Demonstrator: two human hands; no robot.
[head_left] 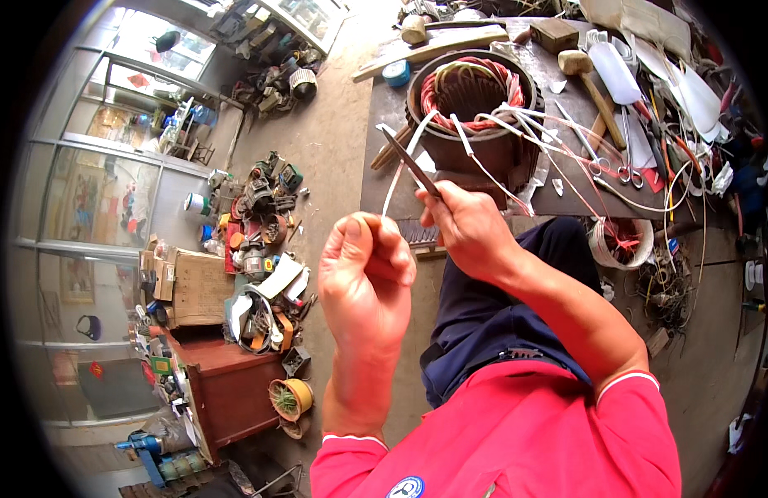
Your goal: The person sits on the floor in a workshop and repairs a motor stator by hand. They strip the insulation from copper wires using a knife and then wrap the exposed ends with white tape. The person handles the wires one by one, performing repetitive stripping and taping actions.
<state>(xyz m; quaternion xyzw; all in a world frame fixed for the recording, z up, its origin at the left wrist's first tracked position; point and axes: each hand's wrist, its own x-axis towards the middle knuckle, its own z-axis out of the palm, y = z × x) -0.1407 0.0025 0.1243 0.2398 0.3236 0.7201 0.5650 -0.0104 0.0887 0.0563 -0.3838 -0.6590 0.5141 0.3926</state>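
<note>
My left hand is raised in a fist and pinches the lower end of a thin white wire sleeve that runs up to the motor stator. My right hand grips a slim metal tool, its tip pointing up-left beside the white sleeve. The stator is a dark round housing with red and green windings and several white-sleeved leads spilling over its rim. It stands on a dark metal workbench in front of me.
A wooden mallet, scissors, a white plastic bottle and a blue tape roll lie on the bench. A wire coil sits by my knee. Motor parts and boxes pile on the floor at left.
</note>
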